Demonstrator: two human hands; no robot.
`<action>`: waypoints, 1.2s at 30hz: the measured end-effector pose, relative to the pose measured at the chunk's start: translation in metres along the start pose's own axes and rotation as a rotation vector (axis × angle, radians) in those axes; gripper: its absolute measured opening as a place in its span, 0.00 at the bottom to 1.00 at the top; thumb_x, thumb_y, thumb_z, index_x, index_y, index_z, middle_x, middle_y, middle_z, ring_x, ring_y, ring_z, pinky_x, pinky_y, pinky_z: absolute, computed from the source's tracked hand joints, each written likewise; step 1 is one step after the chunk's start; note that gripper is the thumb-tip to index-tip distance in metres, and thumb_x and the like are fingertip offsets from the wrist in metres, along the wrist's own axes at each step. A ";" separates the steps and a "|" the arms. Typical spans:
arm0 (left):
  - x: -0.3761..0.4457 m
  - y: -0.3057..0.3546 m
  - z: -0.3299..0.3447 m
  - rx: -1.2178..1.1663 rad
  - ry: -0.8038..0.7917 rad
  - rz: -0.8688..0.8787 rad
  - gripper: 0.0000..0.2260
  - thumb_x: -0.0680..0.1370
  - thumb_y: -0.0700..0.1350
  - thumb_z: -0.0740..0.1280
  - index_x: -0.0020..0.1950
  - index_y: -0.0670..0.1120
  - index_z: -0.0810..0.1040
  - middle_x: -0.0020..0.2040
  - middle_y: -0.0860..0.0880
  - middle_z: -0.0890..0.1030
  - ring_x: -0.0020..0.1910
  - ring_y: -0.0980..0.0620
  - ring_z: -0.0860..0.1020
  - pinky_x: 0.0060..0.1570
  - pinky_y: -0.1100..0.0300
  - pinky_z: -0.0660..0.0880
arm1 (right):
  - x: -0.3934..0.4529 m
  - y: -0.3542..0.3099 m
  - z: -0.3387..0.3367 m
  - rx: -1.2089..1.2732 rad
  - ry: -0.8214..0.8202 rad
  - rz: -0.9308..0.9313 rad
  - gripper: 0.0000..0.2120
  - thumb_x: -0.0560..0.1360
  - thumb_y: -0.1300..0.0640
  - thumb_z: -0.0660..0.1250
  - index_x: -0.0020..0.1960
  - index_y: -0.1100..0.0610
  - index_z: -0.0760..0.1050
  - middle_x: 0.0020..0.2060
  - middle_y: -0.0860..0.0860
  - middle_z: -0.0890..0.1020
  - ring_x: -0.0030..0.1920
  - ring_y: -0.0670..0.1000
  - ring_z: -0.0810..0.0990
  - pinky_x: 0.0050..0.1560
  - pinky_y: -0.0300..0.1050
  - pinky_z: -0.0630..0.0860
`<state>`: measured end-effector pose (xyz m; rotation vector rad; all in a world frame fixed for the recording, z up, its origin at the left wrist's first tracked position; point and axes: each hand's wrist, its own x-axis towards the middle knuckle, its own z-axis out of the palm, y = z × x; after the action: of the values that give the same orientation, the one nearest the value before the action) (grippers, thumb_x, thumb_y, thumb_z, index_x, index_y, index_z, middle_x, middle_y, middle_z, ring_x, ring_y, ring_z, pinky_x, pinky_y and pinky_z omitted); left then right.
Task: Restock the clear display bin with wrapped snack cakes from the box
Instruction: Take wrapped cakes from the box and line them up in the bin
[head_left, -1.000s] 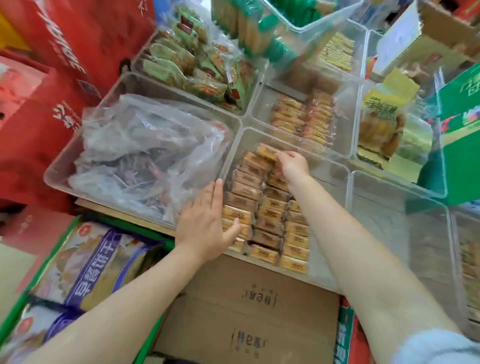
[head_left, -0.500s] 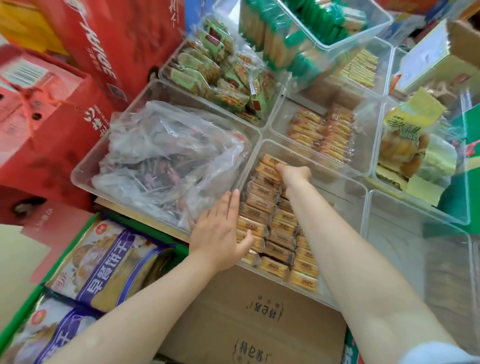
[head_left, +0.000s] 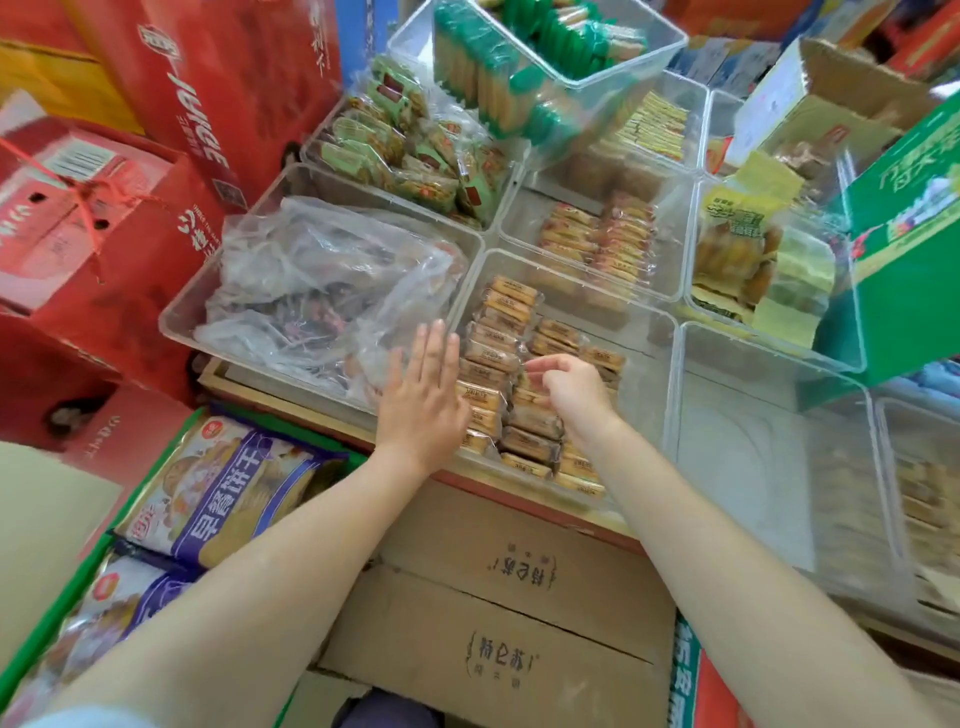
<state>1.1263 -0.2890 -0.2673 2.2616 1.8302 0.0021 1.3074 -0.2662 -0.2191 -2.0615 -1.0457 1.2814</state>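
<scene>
The clear display bin (head_left: 645, 364) sits in front of me with wrapped snack cakes (head_left: 500, 332) in rows along its left side; its right side is bare. My left hand (head_left: 423, 397) lies flat with straight fingers against the bin's left wall, beside the near cakes. My right hand (head_left: 571, 389) hovers over the middle rows, fingers loosely curled and pointing left, with nothing visibly held. A brown cardboard box (head_left: 519, 597) with closed flaps stands below the bin, between my forearms.
A bin with a crumpled plastic bag (head_left: 322, 291) adjoins on the left. An empty-looking clear bin (head_left: 769, 467) stands on the right, and a bin of orange-wrapped snacks (head_left: 597, 239) behind. Red cartons (head_left: 104, 223) stand at left. Biscuit bags (head_left: 228, 488) lie at lower left.
My right hand has drawn back from the far end of the cake rows to their middle. The left hand stays at the bin's left wall. The view has shifted.
</scene>
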 end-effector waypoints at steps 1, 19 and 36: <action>-0.011 0.011 -0.001 0.004 0.012 0.021 0.33 0.80 0.52 0.45 0.83 0.41 0.43 0.83 0.41 0.42 0.82 0.44 0.41 0.80 0.44 0.42 | -0.018 0.006 -0.013 0.004 -0.022 -0.030 0.18 0.78 0.69 0.55 0.48 0.54 0.80 0.52 0.52 0.82 0.56 0.52 0.80 0.55 0.48 0.78; -0.290 0.439 -0.008 -0.879 -0.437 0.476 0.40 0.80 0.58 0.68 0.82 0.61 0.44 0.82 0.59 0.42 0.81 0.55 0.47 0.77 0.52 0.53 | -0.329 0.290 -0.371 -0.011 0.627 -0.082 0.15 0.79 0.64 0.59 0.42 0.50 0.80 0.39 0.46 0.83 0.41 0.44 0.81 0.41 0.39 0.77; -0.312 0.478 0.043 -1.183 -0.257 0.303 0.42 0.70 0.44 0.64 0.75 0.76 0.51 0.81 0.63 0.50 0.81 0.58 0.48 0.79 0.38 0.50 | -0.277 0.425 -0.386 -0.979 -0.828 0.408 0.22 0.83 0.53 0.62 0.76 0.53 0.67 0.71 0.57 0.71 0.50 0.53 0.78 0.51 0.47 0.81</action>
<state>1.5253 -0.6898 -0.1788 1.5116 0.8899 0.6274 1.7289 -0.7442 -0.2182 -2.5367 -1.9807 2.2604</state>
